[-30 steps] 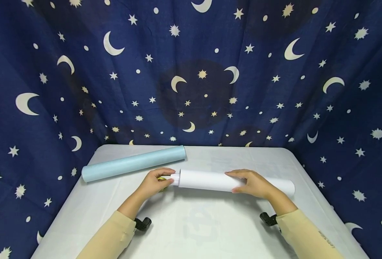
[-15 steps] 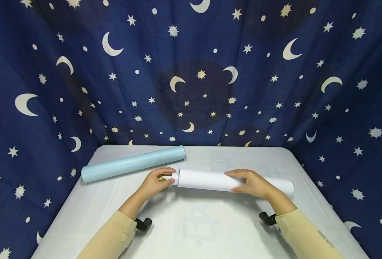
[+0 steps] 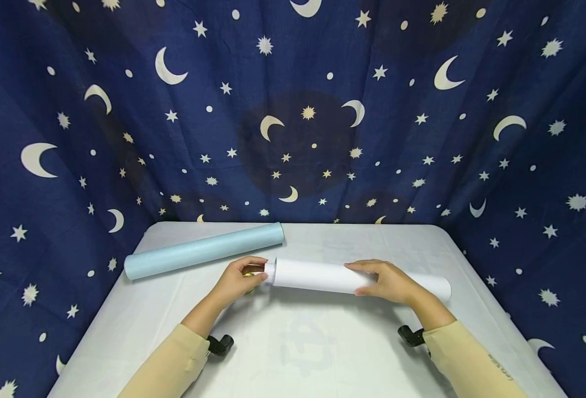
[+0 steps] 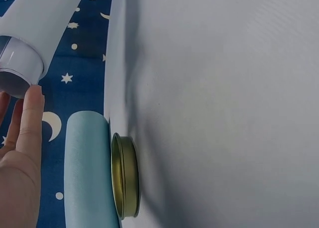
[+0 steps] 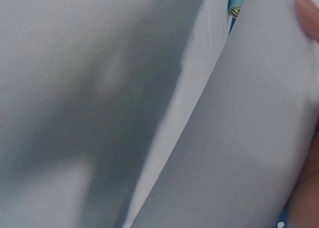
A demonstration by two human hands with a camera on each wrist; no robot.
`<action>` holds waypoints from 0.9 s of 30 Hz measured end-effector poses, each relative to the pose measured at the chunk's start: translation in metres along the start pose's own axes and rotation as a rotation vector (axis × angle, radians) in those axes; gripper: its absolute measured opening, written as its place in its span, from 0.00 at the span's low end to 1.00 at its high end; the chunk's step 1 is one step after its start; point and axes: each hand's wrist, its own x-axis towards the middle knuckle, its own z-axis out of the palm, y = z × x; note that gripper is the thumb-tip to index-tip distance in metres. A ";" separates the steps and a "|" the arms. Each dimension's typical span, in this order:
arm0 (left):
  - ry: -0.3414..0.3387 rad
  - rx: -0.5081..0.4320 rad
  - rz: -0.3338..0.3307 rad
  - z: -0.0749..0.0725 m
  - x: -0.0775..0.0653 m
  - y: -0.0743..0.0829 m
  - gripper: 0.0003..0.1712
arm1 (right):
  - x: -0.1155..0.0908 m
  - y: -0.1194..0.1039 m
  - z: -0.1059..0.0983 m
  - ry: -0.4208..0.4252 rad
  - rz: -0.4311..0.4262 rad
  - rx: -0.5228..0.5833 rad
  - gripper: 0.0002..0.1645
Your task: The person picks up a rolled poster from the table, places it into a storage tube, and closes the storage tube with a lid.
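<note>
A white tube (image 3: 317, 276) is held level over the table, a thinner white paper roll (image 3: 269, 272) sticking a little out of its left end. My right hand (image 3: 384, 281) grips the tube near its middle, thumb on the near side and fingers over the top. At the left end, my left hand (image 3: 240, 276) has thumb and fingertips around the rim of the roll. In the left wrist view, the open end of the roll (image 4: 22, 63) shows inside the tube, with the thumb tip at its edge. A gold lid (image 4: 130, 178) stands on its edge behind the left hand.
A light blue tube (image 3: 203, 251) lies slantwise on the white tabletop (image 3: 302, 342), back left. Dark blue curtains (image 3: 293, 110) with stars and moons hang around the table's back and sides. Black wrist mounts (image 3: 220, 345) stick out by both sleeves.
The paper roll has slid slightly further into the white tube, with the left fingertips at its end. The right hand and tube have hardly moved.
</note>
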 end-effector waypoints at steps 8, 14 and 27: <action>-0.044 0.003 0.028 0.007 0.004 0.001 0.19 | 0.001 0.000 0.001 -0.002 0.002 0.008 0.42; -0.058 0.005 0.040 0.010 0.005 0.001 0.20 | 0.001 0.000 0.002 -0.007 0.003 0.017 0.41; -0.091 0.044 0.057 0.009 0.005 0.000 0.19 | 0.001 -0.002 0.004 -0.016 0.014 0.025 0.41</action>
